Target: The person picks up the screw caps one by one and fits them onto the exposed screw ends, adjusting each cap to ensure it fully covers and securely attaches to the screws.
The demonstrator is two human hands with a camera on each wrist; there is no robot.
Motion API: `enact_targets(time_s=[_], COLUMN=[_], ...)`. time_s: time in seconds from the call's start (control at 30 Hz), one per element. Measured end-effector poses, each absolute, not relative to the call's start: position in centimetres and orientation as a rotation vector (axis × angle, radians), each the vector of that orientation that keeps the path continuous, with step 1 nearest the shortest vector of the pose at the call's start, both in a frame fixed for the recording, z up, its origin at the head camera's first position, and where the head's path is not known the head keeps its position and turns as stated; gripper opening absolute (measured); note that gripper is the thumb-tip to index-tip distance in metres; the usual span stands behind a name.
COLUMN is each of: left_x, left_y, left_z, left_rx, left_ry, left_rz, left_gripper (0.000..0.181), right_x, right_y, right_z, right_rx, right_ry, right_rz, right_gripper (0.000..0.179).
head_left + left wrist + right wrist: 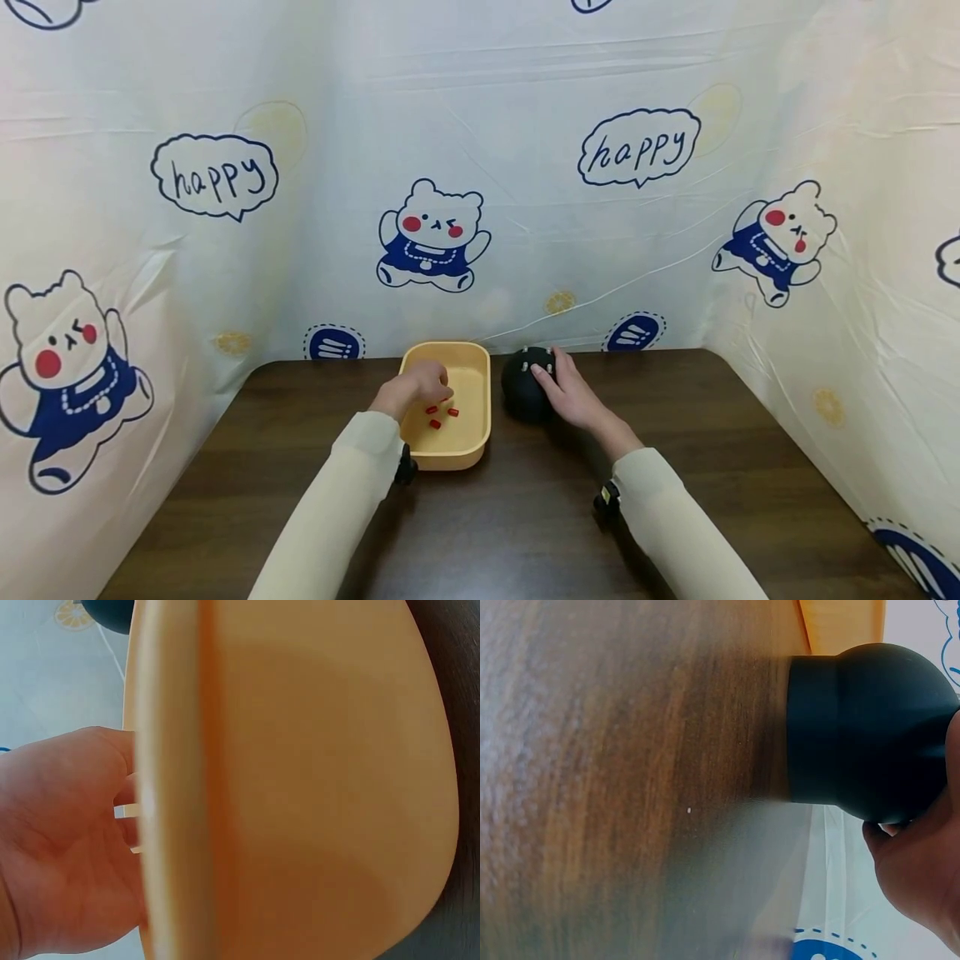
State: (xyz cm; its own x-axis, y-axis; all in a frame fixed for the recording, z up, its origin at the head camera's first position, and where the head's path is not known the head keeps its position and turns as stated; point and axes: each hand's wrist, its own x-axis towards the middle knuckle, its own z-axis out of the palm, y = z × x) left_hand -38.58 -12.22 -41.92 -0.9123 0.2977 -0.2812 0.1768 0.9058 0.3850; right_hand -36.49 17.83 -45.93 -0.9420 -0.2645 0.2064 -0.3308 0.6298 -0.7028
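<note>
My left hand (420, 387) reaches into a yellow plastic bin (474, 408), its fingers bent downward above several small red pieces (435, 424). In the left wrist view the bin's wall hides the fingertips, so I cannot tell whether they pinch a red piece. To the right of the bin stands a black ball-shaped object (525, 392) with small pale, shiny bits on its top. Its round body sits on a cylindrical base (814, 727) in the right wrist view. My right hand (576, 398) grips its right side, thumb on the front upper surface and fingers behind.
Bin and black object stand close together near the far edge of a dark wooden table (510, 533). A pale curtain (525, 250) printed with bears and lettering hangs behind the table and along both sides.
</note>
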Motion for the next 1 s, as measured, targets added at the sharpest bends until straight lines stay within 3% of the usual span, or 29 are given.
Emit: enact_targets(time_s=[0.53,0.77,0.9,1.0], left_x=[-38.7,-38.8,-39.0,-39.0], left_y=[-11.5,-11.4,-11.5,-11.5], left_z=[-41.9,-42.2,-42.8,-43.2], left_rx=[0.291,0.305,0.319,0.289], left_ry=[2.719,2.729,2.735,2.708], left_rz=[0.583,0.591,0.583,0.62], left_gripper=[0.011,0.02,0.007,0.01], right_x=[-36.7,-36.7,-36.4,-36.3], right_y=[17.8,17.8,17.8,17.9], right_z=[-45.9,-45.7,-45.7,-45.9], right_rx=[0.511,0.513,0.505,0.501], right_ry=[-2.743,-2.75,-2.762,-2.773], right_rz=[1.206,1.202,1.213,1.219], right_gripper=[0.073,0.074,0.075,0.075])
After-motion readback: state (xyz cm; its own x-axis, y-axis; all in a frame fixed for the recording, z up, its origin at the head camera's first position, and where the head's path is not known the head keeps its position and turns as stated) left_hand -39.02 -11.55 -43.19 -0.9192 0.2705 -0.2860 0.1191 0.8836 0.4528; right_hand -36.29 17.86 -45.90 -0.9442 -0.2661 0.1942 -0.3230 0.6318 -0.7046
